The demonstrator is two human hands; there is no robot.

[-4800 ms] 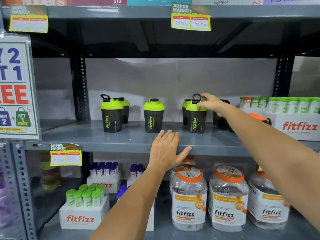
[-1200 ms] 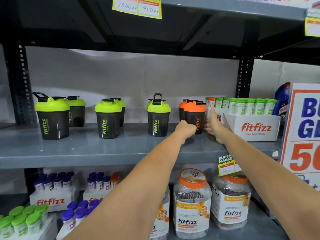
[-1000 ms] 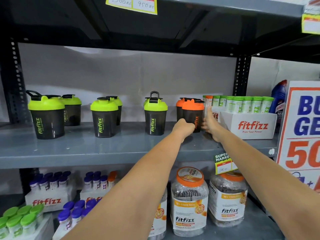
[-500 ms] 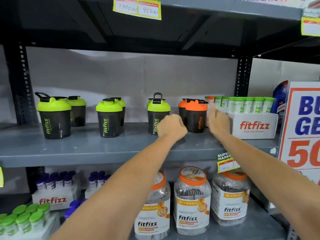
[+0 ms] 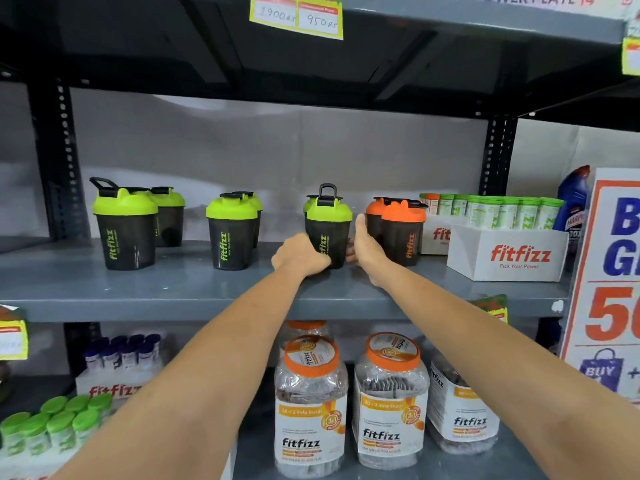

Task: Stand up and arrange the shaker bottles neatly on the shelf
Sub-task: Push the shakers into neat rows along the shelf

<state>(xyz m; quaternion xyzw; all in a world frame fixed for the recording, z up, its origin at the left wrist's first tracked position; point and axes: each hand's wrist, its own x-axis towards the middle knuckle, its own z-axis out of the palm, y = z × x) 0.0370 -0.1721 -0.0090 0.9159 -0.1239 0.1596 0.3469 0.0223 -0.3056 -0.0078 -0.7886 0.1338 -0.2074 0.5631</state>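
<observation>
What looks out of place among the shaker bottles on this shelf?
Two carry loops stand up: far-left shaker and the green shaker between left hand and right hand. Other lids lie flat. Nothing spilled or toppled.

Behind each front shaker a second one hides, only lids peeking out, like the green lid (image 5: 310,202) behind the middle shaker (image 5: 327,226). The left hand (image 5: 300,254) covers that shaker's base, and the fingers of the right hand (image 5: 367,247) vanish round its far side. The sign (image 5: 613,271) runs off the right edge (letters chopped), and the price tag (image 5: 296,15) is cut at the top.
</observation>
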